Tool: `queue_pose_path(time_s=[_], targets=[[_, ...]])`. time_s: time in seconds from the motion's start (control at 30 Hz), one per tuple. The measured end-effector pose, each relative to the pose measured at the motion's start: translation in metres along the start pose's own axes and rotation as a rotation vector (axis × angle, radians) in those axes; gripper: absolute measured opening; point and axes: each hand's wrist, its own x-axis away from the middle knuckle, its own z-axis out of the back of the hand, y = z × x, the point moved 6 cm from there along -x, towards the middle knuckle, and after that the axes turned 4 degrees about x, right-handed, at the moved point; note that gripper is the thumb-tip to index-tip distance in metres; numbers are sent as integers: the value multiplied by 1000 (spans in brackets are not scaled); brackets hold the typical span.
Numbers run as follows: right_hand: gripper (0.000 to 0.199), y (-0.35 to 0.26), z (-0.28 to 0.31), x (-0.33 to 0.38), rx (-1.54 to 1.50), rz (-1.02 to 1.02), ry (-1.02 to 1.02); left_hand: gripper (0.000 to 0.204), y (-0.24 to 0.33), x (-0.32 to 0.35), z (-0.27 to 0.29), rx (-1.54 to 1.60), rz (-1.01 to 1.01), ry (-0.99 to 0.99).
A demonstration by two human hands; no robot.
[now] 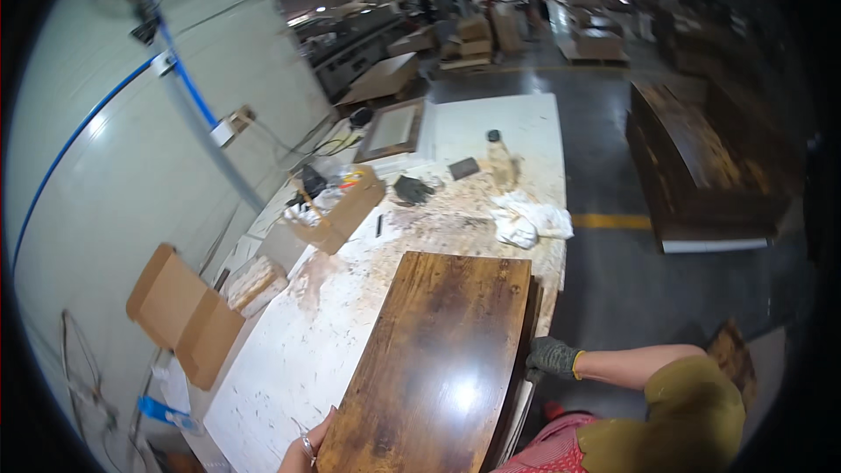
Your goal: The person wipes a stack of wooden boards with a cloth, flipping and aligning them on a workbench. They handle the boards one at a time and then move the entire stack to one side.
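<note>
A glossy brown wood-grain panel [438,342] lies lengthwise in front of me on a white, stained worktable [272,385]. Darker panel edges show beneath its right side, like a stack. My left hand [319,440], bare with a silvery band at the wrist, presses against the panel's near left edge; most of its fingers are hidden. My right hand [554,357], in a dark grey glove with a yellow cuff, is closed around the panel edges on the right side. A white cloth [528,219] lies crumpled just beyond the panel.
Further up the table are a bottle [500,162], a dark block [463,168], a dark glove [413,190], a filled carton [350,215] and a framed panel [392,131]. An open cardboard box [188,315] stands at left. Brown panels [701,158] are stacked across the aisle at right.
</note>
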Motion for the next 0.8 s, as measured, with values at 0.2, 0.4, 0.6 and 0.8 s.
queue_pose_path(time_s=[0.2,0.4,0.6,0.8], targets=[[16,16,-7,-97,-89,-277,-217,80,-32,9,26,125,-52,43],[25,25,-21,-212,-77,-223,-124,80,-60,20,36,246,-80,97],[27,-28,-36,-309,199,249,-110,80,-109,46,29,452,-132,206],[36,-27,-52,-377,-4,134,-235,79,-147,41,-21,755,-313,240]])
